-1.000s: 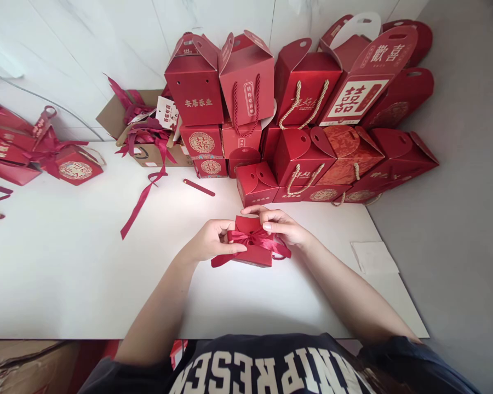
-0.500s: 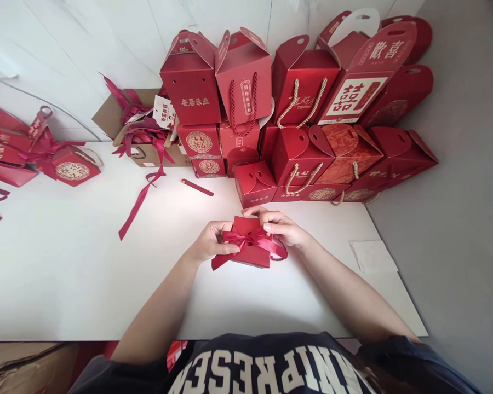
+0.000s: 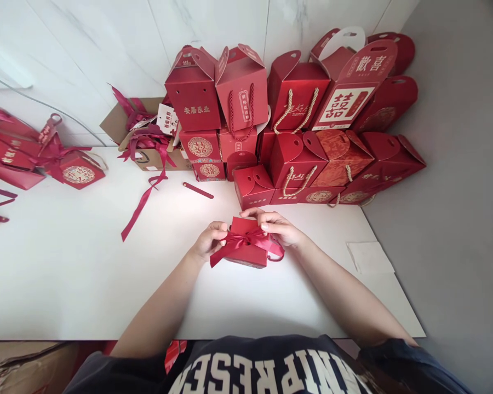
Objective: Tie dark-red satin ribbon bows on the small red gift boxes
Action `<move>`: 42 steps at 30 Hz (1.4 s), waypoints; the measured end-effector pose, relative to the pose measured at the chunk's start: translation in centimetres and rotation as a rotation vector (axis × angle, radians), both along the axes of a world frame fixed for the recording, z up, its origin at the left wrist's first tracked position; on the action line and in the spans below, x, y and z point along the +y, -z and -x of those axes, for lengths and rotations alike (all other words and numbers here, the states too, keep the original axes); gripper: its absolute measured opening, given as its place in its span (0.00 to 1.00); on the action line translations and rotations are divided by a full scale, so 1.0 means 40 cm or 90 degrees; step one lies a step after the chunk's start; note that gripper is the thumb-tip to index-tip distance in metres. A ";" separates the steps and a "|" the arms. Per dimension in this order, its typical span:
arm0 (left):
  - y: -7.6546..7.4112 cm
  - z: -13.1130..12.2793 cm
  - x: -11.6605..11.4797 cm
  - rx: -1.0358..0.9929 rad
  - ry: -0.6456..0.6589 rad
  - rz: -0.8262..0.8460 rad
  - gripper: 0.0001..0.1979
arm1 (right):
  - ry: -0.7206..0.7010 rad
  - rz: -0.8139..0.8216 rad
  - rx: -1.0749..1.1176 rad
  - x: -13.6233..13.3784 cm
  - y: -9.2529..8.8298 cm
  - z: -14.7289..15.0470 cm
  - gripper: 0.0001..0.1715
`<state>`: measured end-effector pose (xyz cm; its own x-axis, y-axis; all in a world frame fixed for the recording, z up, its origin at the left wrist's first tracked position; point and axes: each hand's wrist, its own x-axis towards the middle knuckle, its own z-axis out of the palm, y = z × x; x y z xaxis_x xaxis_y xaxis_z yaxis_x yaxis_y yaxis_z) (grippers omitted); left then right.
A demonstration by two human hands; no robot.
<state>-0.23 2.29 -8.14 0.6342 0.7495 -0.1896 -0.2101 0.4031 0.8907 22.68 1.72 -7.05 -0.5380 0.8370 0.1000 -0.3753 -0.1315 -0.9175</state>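
Observation:
A small red gift box (image 3: 250, 254) sits between my hands near the middle of the white table. Across its top lies a bow of shiny red ribbon (image 3: 246, 239), with one tail toward the lower left and a loop at the right. My left hand (image 3: 210, 241) pinches the bow's left side, thumb and fingers close together. On the other side, my right hand (image 3: 282, 227) grips the ribbon by the box's right edge, thumb on top; its index finger reaches along the back of the box. The hands partly hide the box's sides.
Stacked red gift boxes (image 3: 299, 158) stand along the back. Left of them, a cardboard box (image 3: 160, 157) overflows with ribbons, one strip (image 3: 142, 210) trailing onto the table (image 3: 86, 273). A flat red strap (image 3: 198, 190), a white paper (image 3: 370, 257) and more red boxes (image 3: 80, 169) lie around.
My left thumb has drawn back from the bow's middle to its left edge. The right hand holds nearly the same place. The whole view has shifted slightly.

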 end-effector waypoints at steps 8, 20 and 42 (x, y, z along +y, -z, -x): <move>-0.032 0.031 -0.004 0.065 0.045 -0.032 0.21 | 0.143 -0.129 -0.153 -0.004 -0.064 -0.023 0.14; -0.122 0.016 -0.015 0.236 0.014 -0.077 0.22 | 0.184 -0.902 -0.680 -0.228 -0.148 0.110 0.17; -0.197 -0.048 -0.074 0.548 -0.121 -0.368 0.25 | 0.160 -0.571 -0.445 -0.304 -0.138 -0.016 0.13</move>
<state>1.70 -0.67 -0.25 0.3178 0.9425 -0.1029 0.5700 -0.1032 0.8152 23.34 -10.45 -1.54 -0.5392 0.7067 0.4580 0.3252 0.6764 -0.6609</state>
